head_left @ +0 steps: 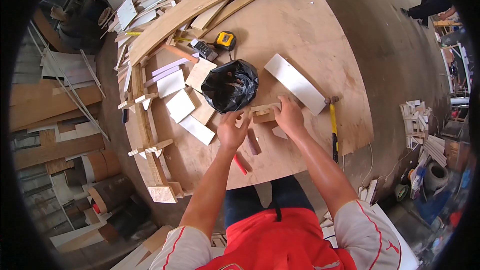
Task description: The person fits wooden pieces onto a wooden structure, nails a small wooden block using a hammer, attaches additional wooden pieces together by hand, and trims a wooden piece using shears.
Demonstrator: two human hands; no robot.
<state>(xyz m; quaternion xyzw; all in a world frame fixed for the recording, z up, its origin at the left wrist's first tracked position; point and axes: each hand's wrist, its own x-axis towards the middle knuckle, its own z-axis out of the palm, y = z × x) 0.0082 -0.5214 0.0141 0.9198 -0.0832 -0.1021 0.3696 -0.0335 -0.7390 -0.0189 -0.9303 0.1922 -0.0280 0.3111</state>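
Hands apart, both over the near edge of the worktop (320, 35). Right hand (289, 116) has its fingers on the right end of a small wooden block (263, 115), looks like a grip; the underside of that contact is hidden. Left hand (233, 131) is half curled, fingertips just short of the block's left end; can't tell if anything small is pinched in it. Key relation: block sits between the hands, long axis roughly crosswise to the body, right hand nearer, left hand off its other end. Black plastic bag (214, 93), mouth open, is just beyond the left hand, ahead and left of the block. Nearer the body: a short brown piece (253, 143) pointing roughly away from the body, then a red handle (240, 165) beside the left forearm. White board (296, 84) lies slantwise beyond the right hand; hammer (334, 127) right of it, head away from the body. White-faced pieces (181, 105) lie left of the bag, yellow tape measure (226, 40) beyond it. Farther out, a long curved plank (195, 9) by the scrap pile (150, 1).
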